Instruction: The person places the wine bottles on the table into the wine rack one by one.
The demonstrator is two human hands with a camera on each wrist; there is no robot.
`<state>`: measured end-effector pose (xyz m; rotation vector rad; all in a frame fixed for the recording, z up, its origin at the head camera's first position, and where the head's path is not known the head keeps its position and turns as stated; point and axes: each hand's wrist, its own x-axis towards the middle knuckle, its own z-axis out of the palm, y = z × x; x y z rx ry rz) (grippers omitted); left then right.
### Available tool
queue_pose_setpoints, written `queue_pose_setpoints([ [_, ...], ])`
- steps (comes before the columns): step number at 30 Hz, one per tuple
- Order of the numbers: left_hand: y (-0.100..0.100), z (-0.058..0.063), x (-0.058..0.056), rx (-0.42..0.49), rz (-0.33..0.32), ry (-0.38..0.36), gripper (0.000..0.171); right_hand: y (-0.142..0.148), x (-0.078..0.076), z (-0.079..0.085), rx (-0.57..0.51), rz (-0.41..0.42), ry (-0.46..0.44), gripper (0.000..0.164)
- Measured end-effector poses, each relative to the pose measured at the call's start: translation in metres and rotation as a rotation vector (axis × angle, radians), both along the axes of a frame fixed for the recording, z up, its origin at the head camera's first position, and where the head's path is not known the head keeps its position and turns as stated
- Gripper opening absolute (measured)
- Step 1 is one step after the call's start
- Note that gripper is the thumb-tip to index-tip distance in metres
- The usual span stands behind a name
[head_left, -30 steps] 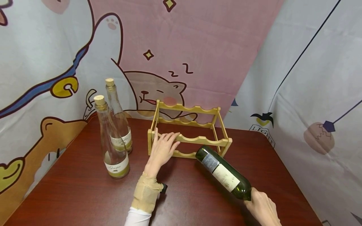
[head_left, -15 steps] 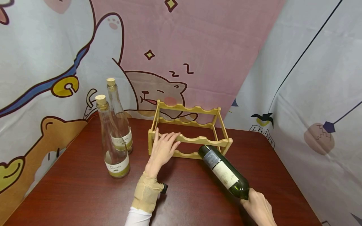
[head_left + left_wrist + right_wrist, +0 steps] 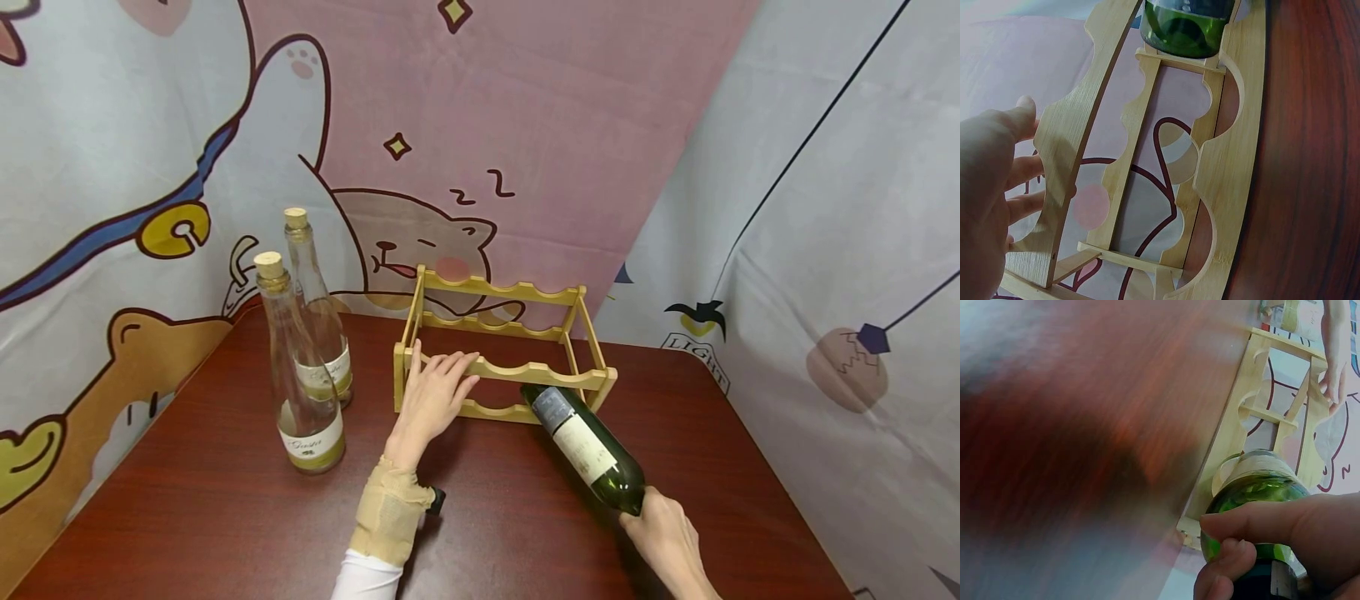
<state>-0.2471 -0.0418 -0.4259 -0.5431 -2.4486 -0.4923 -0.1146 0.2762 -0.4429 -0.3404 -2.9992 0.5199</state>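
Make the wood rack [image 3: 536, 372] the middle of a clock, as the head view sees it. The green bottle [image 3: 585, 450] is at about half past four. It is tipped over, and its fat end [image 3: 534, 392] points to half past ten, in under the rack's top front bar [image 3: 487, 369]. The right hand [image 3: 663, 533] is farther out at half past four, with its fingers wrapped around the bottle's other end. The left hand [image 3: 430, 400] is at eight o'clock, its fingers hooked over the bar, a little spread. Near nine o'clock, two clear bottles [image 3: 300, 383] stand close together on the red-brown table [image 3: 495, 533].
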Motion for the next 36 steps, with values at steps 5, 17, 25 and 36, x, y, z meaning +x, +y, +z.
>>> queue_pose_setpoints([
  [5,0.001,0.001,0.0,0.002,-0.001,0.001,0.038,-0.006,-0.006,-0.002,-0.03,0.003,0.011,0.017],
  [17,0.001,0.001,0.0,0.009,-0.014,0.002,0.037,-0.023,-0.023,-0.002,-0.108,0.023,0.07,0.02],
  [25,0.0,0.001,0.001,0.015,-0.019,-0.007,0.037,-0.034,-0.036,-0.002,-0.161,0.051,0.077,0.018],
  [36,-0.001,0.001,0.001,0.015,-0.019,0.005,0.036,-0.05,-0.055,-0.007,-0.216,0.041,0.101,0.019],
])
